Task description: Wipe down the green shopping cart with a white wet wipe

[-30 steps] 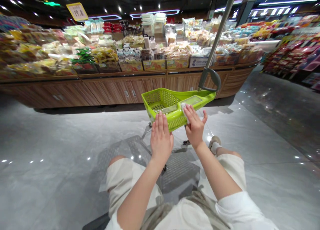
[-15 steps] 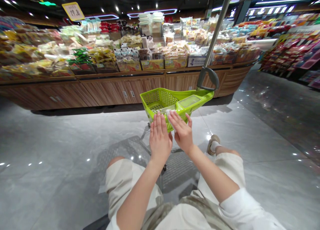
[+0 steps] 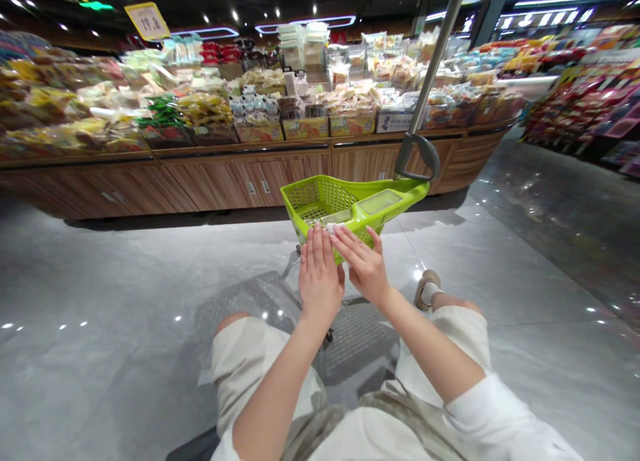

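A bright green shopping cart basket point(image 3: 320, 201) with latticed sides stands in front of me on a wheeled frame. My left hand point(image 3: 320, 274) lies over its near rim, fingers straight, side by side and apparently touching it; the palm side is hidden. Just to the right, my right hand point(image 3: 365, 264) presses its fingers down on the same rim, thumb raised. A small piece of white tissue or wipe point(image 3: 330, 227) peeks out at its fingertips, mostly covered. The two hands nearly meet. From the basket's right end rises a grey handle loop point(image 3: 417, 157) on a metal pole.
Beyond the cart runs a wooden display counter point(image 3: 240, 181) heaped with packaged snacks, under a price sign point(image 3: 147, 21). More goods fill a rack point(image 3: 575, 107) at the right. My knees flank the cart, over a shiny grey tiled floor point(image 3: 125, 281).
My right hand has slid slightly left along the rim with the white tissue, closer to my left hand. My left hand and the cart look almost unmoved.
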`<control>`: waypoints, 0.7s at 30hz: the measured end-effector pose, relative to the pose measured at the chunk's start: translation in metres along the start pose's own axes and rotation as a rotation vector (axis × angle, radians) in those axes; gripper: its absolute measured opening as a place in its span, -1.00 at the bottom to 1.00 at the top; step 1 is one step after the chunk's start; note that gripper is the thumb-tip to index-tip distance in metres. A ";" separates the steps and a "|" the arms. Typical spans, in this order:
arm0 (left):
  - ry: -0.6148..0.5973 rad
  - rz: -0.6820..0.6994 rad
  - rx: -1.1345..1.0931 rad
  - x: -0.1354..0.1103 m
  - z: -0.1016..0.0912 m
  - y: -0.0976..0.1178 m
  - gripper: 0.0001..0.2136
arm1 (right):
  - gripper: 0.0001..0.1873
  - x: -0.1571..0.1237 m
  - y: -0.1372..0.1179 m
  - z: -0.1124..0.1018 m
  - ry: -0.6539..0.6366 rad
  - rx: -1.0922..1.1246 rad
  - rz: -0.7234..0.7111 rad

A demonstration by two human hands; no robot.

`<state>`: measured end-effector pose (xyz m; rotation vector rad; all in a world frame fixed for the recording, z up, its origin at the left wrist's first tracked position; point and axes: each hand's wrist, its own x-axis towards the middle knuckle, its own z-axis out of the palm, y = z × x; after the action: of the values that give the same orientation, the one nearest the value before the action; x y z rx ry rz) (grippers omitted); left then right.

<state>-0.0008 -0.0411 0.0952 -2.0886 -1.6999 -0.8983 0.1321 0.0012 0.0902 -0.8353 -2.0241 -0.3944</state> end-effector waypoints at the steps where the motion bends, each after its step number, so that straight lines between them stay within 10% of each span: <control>1: 0.001 0.004 -0.004 0.000 0.000 0.000 -0.21 | -0.33 0.000 0.003 -0.001 0.012 -0.010 0.012; 6: 0.001 -0.005 -0.023 0.000 -0.001 0.001 -0.18 | -0.28 0.003 0.008 0.000 0.094 -0.069 0.221; 21: 0.000 -0.022 -0.013 0.000 0.002 0.000 -0.21 | -0.32 -0.004 -0.009 0.007 0.043 -0.006 0.076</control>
<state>-0.0004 -0.0404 0.0936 -2.0819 -1.7247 -0.9187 0.1229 -0.0032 0.0834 -0.8970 -1.9459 -0.3725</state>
